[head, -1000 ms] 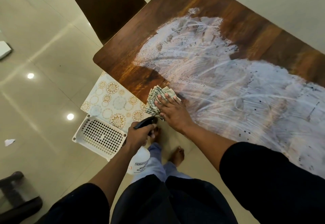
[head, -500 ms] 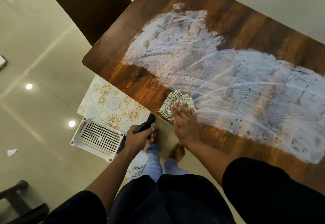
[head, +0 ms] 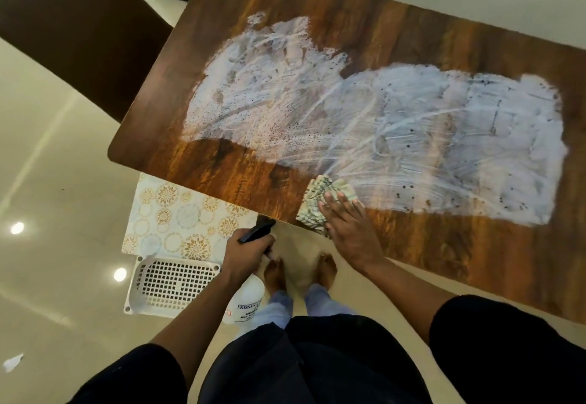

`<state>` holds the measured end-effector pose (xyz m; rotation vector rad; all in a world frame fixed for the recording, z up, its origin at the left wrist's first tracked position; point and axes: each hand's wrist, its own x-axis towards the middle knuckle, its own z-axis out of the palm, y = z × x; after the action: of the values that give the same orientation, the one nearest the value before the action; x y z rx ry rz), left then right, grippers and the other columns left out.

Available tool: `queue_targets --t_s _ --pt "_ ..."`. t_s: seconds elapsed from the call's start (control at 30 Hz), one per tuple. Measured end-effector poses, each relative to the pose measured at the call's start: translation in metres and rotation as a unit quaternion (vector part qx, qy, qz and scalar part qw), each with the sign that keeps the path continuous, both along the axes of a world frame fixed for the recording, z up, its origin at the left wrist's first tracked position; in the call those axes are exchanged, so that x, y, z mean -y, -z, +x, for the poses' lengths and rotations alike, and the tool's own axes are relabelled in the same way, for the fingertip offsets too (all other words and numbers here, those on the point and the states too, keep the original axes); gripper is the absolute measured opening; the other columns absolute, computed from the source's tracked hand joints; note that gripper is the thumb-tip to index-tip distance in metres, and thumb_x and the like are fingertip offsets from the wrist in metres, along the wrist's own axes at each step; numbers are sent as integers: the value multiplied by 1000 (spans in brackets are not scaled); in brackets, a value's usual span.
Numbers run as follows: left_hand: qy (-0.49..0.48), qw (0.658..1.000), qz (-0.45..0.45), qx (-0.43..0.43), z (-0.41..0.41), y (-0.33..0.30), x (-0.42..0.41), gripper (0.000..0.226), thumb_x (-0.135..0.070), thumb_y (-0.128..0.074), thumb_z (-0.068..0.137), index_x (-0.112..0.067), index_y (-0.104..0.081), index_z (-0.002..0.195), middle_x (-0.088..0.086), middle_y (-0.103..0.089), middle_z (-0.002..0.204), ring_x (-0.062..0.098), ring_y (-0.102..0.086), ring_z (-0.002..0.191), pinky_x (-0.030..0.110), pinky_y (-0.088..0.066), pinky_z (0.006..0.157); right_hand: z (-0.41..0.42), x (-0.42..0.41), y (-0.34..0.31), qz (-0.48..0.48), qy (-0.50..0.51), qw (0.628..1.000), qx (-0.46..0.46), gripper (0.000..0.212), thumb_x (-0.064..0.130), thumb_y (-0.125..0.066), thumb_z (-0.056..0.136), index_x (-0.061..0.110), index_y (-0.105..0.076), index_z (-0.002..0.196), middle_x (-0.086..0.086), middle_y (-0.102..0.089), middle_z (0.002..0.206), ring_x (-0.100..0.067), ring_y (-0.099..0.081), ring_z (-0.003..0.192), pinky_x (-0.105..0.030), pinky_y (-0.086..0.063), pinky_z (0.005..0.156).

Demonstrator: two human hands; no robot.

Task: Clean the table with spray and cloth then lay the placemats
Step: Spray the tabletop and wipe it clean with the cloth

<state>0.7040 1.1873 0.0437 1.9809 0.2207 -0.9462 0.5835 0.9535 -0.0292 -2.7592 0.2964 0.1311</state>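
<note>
The dark wooden table [head: 412,32] carries a wide white smear of wet cleaner across its middle. A folded patterned cloth [head: 317,200] lies at the table's near edge. My right hand [head: 348,229] presses flat on the cloth with straight fingers. Below the table edge, my left hand [head: 247,254] grips the black trigger head of a white spray bottle [head: 245,300], which hangs down beside my leg. A placemat [head: 177,219] with gold and pale blue circles lies on the floor, partly under the table's near left corner.
A white perforated plastic basket [head: 168,286] lies on the tiled floor next to the placemat. A dark brown chair [head: 73,42] stands at the table's left end. My bare feet [head: 298,273] are close to the table edge. A paper scrap [head: 12,362] lies at the far left.
My right hand has slid the cloth to the right along the table's near edge. The left hand keeps the spray bottle low by my side.
</note>
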Motion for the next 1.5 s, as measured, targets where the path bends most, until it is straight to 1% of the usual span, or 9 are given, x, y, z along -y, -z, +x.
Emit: queue_targets --t_s 0.3,0.47,0.7,0.9,1.13,1.23,1.33,1.4,1.5 --pt "47 999 -1 -10 11 0 6 11 -5 -72 92 5 -76 86 17 -70 66 10 -53 37 20 -41 40 -22 -13 -13 4 264 964 -34 56 33 -37 100 19 -50 152 -5 -39 163 -34 -30 153 -49 -27 122" --pt "57 998 -20 -10 19 3 -11 14 -4 -72 92 5 -79 85 20 -71 67 11 -52 37 22 -42 46 22 -72 -20 -5 223 974 -44 53 27 -61 97 24 -54 150 -3 -44 160 -33 -37 150 -46 -33 118" --pt "84 996 -12 -14 35 11 -41 16 -7 -70 94 2 -80 85 29 -73 72 16 -46 38 26 -38 47 91 -133 -35 34 266 959 -88 50 33 -45 108 27 -39 157 1 -28 167 -30 -21 157 -46 -21 126" --pt "114 993 -25 -10 40 14 -36 12 -6 -70 95 -6 -82 94 25 -72 71 13 -48 37 25 -39 43 48 -106 -32 32 268 961 -60 48 40 -47 106 33 -47 153 7 -34 166 -22 -28 155 -44 -28 123" --pt "153 986 -65 -24 42 17 -21 20 -6 -72 94 -15 -77 77 18 -70 63 19 -41 38 25 -37 40 -20 -58 -28 -3 410 910 -66 48 35 -56 102 24 -55 149 -1 -45 160 -29 -38 149 -45 -42 112" --pt "169 983 -59 -33 40 19 -19 17 -7 -73 93 -3 -79 77 19 -71 65 20 -41 39 25 -36 43 -17 -56 -31 6 473 877 -85 47 33 -56 102 25 -55 149 1 -43 162 -27 -36 151 -42 -40 113" --pt "174 983 -60 -27 38 18 -19 21 -9 -72 92 2 -77 74 24 -72 68 18 -44 38 25 -37 44 8 -70 -38 -5 505 856 -113 44 31 -58 99 27 -59 143 -1 -51 155 -32 -50 139 -44 -49 102" --pt "162 984 -70 -21 39 14 -22 21 -8 -72 94 -6 -77 74 23 -71 68 16 -45 38 24 -38 43 26 -86 -42 -19 484 866 -124 44 30 -61 97 25 -60 141 -4 -55 151 -35 -55 133 -44 -52 97" --pt "135 988 -79 -8 45 13 -33 23 -6 -70 97 -3 -76 75 23 -70 67 16 -43 38 25 -38 42 55 -114 -39 -25 395 911 -115 52 24 -66 96 22 -55 147 -8 -49 156 -38 -46 143 -47 -46 108"
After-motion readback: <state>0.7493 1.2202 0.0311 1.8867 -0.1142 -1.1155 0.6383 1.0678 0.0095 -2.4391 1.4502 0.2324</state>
